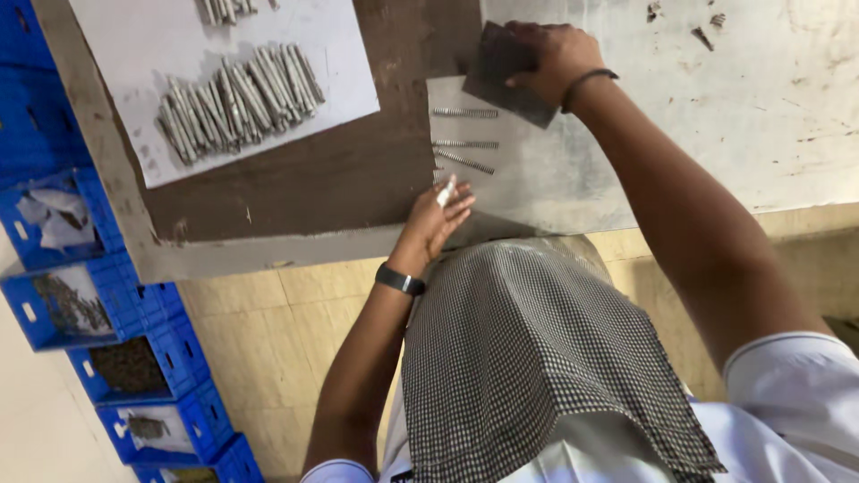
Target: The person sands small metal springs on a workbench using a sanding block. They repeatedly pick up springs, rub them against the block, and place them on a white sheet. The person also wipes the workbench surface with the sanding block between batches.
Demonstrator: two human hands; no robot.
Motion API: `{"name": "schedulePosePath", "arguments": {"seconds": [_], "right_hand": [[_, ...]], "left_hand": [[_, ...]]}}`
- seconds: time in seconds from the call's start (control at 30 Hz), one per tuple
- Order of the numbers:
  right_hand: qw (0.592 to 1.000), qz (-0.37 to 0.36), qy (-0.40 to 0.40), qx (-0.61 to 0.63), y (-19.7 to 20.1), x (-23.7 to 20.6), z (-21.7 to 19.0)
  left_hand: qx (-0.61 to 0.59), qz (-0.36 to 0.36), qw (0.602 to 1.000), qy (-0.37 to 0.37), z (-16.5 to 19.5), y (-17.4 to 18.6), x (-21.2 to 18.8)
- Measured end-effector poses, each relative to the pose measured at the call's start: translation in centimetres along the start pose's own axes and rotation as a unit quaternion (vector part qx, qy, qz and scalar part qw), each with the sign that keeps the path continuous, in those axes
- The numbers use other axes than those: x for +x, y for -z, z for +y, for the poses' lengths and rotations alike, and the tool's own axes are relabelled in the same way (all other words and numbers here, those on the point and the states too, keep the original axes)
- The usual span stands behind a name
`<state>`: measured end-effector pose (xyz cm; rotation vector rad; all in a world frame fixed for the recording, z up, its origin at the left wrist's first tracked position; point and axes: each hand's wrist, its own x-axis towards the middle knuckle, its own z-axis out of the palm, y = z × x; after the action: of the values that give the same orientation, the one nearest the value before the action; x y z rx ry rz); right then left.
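Along the left edge of the view, blue plastic bins [134, 358] stood stacked on the floor, well apart from the counter [340, 179]. On the counter's left part lay a white paper sheet [349, 72] bearing a heap of grey metal pins [237, 98], the pins reaching close to the sheet's lower edge. A bare brown strip of counter separated that sheet from a second, paler sheet [537, 188] nearer the middle, which ran down to the counter's near edge. Three loose metal pins [463, 139] lay side by side on this paler sheet, with open surface below and to their right. The left hand [437, 215] hovered at the counter's near edge just below those three pins, fingers curled around one small pale pin [445, 191]; a dark band sat on its wrist. The right hand [555, 58] rested further back, fingers spread and pressing down on a dark rectangular abrasive pad [501, 67] whose corner overlapped the paler sheet, just above the three pins. To the right, the counter's pale, scuffed top [761, 107] lay open up to its near edge.
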<state>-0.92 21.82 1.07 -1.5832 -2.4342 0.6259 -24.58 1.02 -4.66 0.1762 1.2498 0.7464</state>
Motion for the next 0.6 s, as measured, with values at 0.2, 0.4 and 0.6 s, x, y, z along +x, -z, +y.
{"name": "schedulePosePath", "arguments": {"seconds": [0.2, 0.4, 0.6], "right_hand": [[0.990, -0.142, -0.024, 0.008, -3.0, -3.5, -2.9], [0.981, 0.016, -0.011, 0.192, -4.3, -11.3, -5.0], [0.976, 0.025, -0.005, 0.217, -2.5, -11.2, -10.6]], "left_hand": [[-0.150, 0.016, 0.988, -0.022, 0.7, -1.5, 0.8], [-0.082, 0.062, 0.995, 0.011, 0.5, -1.7, 1.0], [-0.038, 0.085, 0.979, -0.181, 2.3, -0.3, 1.2]]}}
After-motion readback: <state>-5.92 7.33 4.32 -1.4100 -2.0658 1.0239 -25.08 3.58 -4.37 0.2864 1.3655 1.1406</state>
